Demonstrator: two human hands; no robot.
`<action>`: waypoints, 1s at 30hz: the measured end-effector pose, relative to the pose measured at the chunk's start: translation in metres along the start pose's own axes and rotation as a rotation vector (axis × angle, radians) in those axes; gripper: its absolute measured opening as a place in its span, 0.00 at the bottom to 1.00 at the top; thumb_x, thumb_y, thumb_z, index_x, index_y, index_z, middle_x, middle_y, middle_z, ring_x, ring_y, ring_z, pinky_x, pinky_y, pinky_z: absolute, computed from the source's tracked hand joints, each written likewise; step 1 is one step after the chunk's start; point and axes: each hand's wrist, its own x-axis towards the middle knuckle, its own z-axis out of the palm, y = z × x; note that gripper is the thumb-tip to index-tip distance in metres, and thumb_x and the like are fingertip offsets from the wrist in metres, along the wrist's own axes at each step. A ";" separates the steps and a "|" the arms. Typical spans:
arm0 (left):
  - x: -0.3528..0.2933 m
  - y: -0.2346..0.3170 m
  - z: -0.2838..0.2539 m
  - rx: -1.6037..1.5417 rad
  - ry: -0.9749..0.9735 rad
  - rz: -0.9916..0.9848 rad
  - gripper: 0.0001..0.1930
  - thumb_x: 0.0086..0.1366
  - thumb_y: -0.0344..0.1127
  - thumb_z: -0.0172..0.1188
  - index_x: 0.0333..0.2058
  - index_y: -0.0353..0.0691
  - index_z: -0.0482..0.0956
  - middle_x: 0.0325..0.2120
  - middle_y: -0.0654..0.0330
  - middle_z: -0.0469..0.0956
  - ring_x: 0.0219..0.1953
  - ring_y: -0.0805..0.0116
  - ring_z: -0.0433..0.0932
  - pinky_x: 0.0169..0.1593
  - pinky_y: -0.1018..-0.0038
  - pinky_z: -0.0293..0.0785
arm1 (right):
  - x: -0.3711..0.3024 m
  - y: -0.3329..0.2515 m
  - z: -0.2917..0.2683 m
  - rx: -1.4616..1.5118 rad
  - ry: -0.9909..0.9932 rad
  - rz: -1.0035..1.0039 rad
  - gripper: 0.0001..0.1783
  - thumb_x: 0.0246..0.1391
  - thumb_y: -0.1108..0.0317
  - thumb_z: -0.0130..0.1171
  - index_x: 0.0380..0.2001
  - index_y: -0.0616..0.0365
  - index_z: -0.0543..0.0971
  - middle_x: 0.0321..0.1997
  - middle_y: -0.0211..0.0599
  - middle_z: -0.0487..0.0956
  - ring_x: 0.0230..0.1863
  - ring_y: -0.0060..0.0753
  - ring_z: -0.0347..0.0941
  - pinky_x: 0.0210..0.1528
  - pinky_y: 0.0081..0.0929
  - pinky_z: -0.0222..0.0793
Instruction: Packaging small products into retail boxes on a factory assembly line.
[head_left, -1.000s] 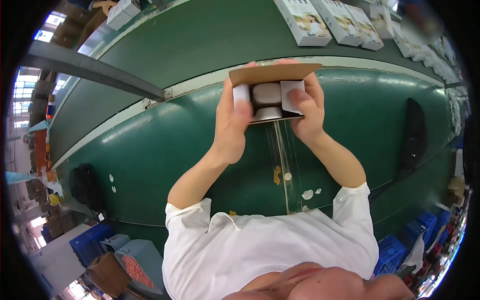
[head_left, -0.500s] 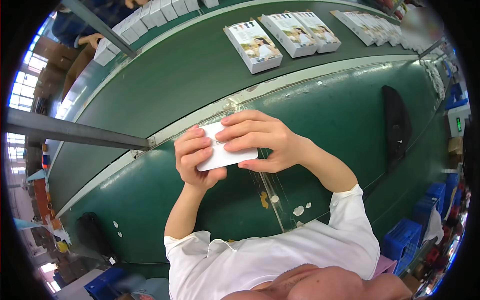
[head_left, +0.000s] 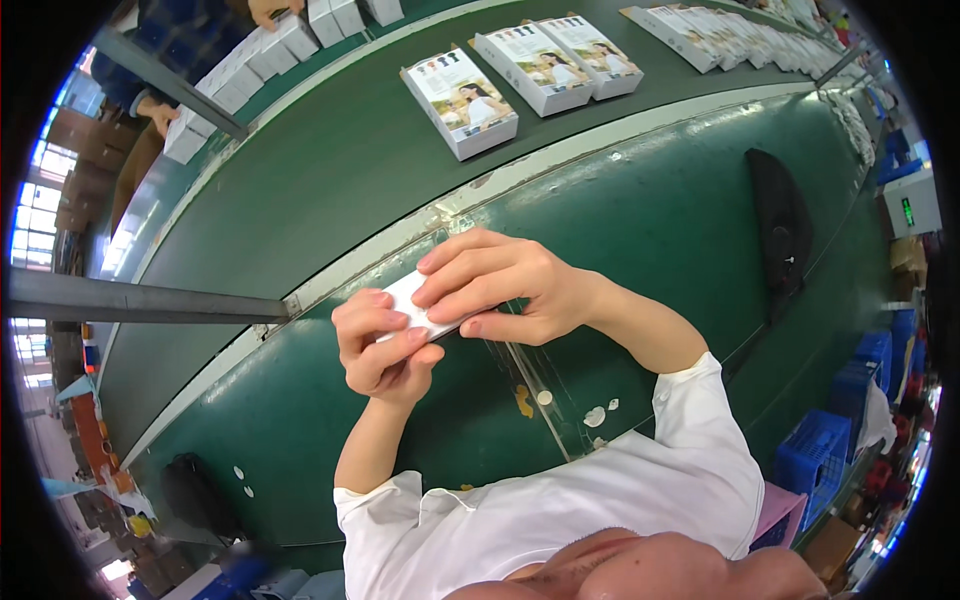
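Glossy green worktop (head_left: 640,220); white rectangular cardboard box (head_left: 405,291) above it, between the hands: left hand (head_left: 378,345) pinching its left end, right hand (head_left: 520,287) clasping its right (fingers hide much of it). White picture-printed boxes (head_left: 460,102) on dull green strip (head_left: 330,195) beyond.

White rectangular box (head_left: 405,290): mostly covered by your left hand (head_left: 376,342) and right hand (head_left: 512,288); you cannot see its underside.
Right palm: turned down, hidden from you.
Co-worker in dark checked sleeves (head_left: 185,42): cut off by the upper edge.
Far row of white picture-printed cartons (head_left: 765,46): overlapping; you cannot count them.
Green-lit display on grey device (head_left: 908,211): too small for you to read.
Blue plastic container (head_left: 228,580): blurred, cut off below.
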 end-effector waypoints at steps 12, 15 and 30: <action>0.011 -0.002 0.002 0.290 -0.126 0.252 0.22 0.60 0.59 0.66 0.41 0.49 0.75 0.41 0.57 0.74 0.46 0.54 0.74 0.43 0.64 0.76 | -0.002 -0.005 -0.005 -0.082 0.148 -0.154 0.08 0.50 0.72 0.66 0.36 0.55 0.85 0.47 0.34 0.83 0.54 0.42 0.75 0.62 0.44 0.66; 0.003 0.000 0.024 0.486 -0.102 0.056 0.47 0.56 0.57 0.70 0.65 0.43 0.53 0.61 0.42 0.62 0.60 0.42 0.67 0.56 0.54 0.74 | -0.005 -0.011 -0.014 -0.199 0.160 -0.027 0.02 0.50 0.70 0.65 0.30 0.51 0.83 0.43 0.25 0.83 0.54 0.34 0.74 0.69 0.57 0.49; 0.007 0.037 0.030 0.234 -0.210 -0.452 0.65 0.48 0.32 0.77 0.71 0.34 0.31 0.65 0.43 0.57 0.63 0.47 0.65 0.65 0.57 0.60 | 0.070 -0.057 -0.053 -0.470 -0.506 0.448 0.37 0.44 0.34 0.59 0.46 0.53 0.82 0.47 0.40 0.81 0.51 0.43 0.77 0.48 0.39 0.73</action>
